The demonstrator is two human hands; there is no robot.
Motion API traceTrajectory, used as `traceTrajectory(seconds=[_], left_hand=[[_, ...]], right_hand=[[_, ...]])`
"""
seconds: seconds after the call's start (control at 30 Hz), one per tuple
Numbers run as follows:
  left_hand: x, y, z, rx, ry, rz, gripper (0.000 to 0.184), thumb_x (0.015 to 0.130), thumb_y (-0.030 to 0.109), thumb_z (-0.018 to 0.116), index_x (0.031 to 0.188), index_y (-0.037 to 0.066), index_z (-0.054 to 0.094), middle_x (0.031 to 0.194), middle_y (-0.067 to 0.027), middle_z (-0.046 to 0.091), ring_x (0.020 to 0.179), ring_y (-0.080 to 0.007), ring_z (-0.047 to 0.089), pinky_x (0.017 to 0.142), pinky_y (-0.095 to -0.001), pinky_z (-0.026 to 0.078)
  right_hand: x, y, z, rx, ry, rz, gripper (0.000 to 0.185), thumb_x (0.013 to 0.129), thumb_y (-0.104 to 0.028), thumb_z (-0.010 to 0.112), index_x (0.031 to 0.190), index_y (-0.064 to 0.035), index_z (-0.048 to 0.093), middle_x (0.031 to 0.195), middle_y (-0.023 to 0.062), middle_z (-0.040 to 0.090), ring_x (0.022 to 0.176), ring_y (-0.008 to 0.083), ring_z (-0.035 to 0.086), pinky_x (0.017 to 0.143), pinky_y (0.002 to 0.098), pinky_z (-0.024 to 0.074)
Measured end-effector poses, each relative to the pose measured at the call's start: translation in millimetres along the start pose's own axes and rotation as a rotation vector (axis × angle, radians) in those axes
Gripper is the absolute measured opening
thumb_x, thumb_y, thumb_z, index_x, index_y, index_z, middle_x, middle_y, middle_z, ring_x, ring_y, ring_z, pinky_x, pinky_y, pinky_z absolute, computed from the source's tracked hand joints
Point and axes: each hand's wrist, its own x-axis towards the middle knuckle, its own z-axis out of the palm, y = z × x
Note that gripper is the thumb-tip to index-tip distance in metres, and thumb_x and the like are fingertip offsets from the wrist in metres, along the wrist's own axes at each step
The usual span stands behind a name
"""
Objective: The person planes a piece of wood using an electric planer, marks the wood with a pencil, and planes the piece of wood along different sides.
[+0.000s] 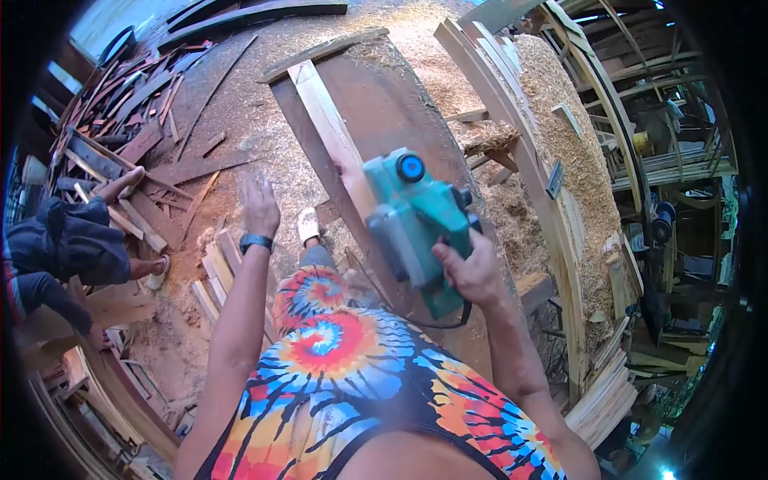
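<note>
My right hand [474, 268] is wrapped round the rear handle of a green electric planer [428, 204]. The planer rests over a pale wooden board [326, 112], hiding the board's near part. That board lies lengthwise on a brown workbench [400, 104], by its left side. Off to the left of the bench, my left hand [260, 206] hangs in the air with fingers stretched out and nothing in it; a dark watch [256, 241] is on that wrist. A dark cord [448, 323] curves from the planer's rear.
Wood shavings cover the ground [292, 156]. Scrap wood [128, 112] is heaped at the upper left. Another person [68, 240] stands or sits at the left edge. Long planks [520, 152] run along the right, with stacked boards [608, 392] below them.
</note>
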Motion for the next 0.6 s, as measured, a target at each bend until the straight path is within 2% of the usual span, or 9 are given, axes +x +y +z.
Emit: traceTrajectory(seconds=[0.07,0.17,0.27,0.37,0.47,0.6], left_hand=[[-15.9,-20.3,12.5,0.075,-0.184,-0.098,0.067,0.106,0.041,0.041,0.146,-0.013,0.041,0.154,-0.0356,0.035,0.146,-0.0458,0.032,0.123,-0.0454,0.023],[-51.7,-17.6,26.8,0.112,-0.255,-0.12,0.062,0.106,0.041,0.04,0.136,-0.012,0.051,0.142,-0.0357,0.049,0.136,-0.048,0.043,0.118,-0.0484,0.03],[-60.5,-49.1,53.0,0.344,-0.547,0.208,0.056,0.106,0.04,0.041,0.121,-0.009,0.063,0.124,-0.033,0.06,0.119,-0.0482,0.054,0.107,-0.0514,0.039],[-76.9,-9.5,38.4,0.092,-0.466,-0.121,0.052,0.106,0.039,0.041,0.108,-0.007,0.067,0.109,-0.0303,0.063,0.105,-0.0472,0.058,0.096,-0.0533,0.043],[-73.9,-31.6,50.5,0.003,-0.485,-0.109,0.051,0.105,0.038,0.042,0.104,-0.005,0.068,0.108,-0.0313,0.062,0.104,-0.0478,0.059,0.093,-0.0538,0.044],[-58.2,-14.8,31.6,0.005,-0.448,-0.195,0.051,0.105,0.038,0.042,0.102,-0.006,0.067,0.103,-0.0314,0.063,0.1,-0.048,0.06,0.09,-0.0538,0.045]], right_hand=[[-5.6,-2.4,14.0,-0.018,-0.037,-0.021,0.042,0.091,-0.032,0.078,0.115,0.0015,0.066,0.097,0.0128,0.073,0.089,0.0186,0.069,0.081,0.0354,0.0541],[-10.7,-6.7,30.2,-0.09,-0.085,-0.053,0.044,0.088,-0.032,0.08,0.114,0.0015,0.067,0.099,0.0174,0.074,0.091,0.0217,0.071,0.082,0.0371,0.0549],[-1.9,-13.3,36.2,-0.176,-0.123,-0.012,0.045,0.084,-0.034,0.084,0.107,0.0011,0.068,0.094,0.0198,0.073,0.085,0.0248,0.073,0.076,0.0385,0.0556],[15.3,-14.1,40.0,-0.176,-0.135,-0.025,0.046,0.082,-0.036,0.086,0.104,0.0004,0.069,0.091,0.0194,0.073,0.083,0.0256,0.074,0.074,0.0385,0.0556],[37.1,-19.7,41.4,-0.199,-0.146,-0.042,0.046,0.081,-0.036,0.087,0.102,-0.0001,0.069,0.089,0.0191,0.073,0.082,0.0259,0.074,0.073,0.0381,0.0556],[76.9,-45.9,45.5,-0.222,-0.177,-0.054,0.045,0.081,-0.037,0.086,0.103,-0.0007,0.07,0.088,0.0189,0.073,0.082,0.026,0.074,0.073,0.0379,0.0554]])
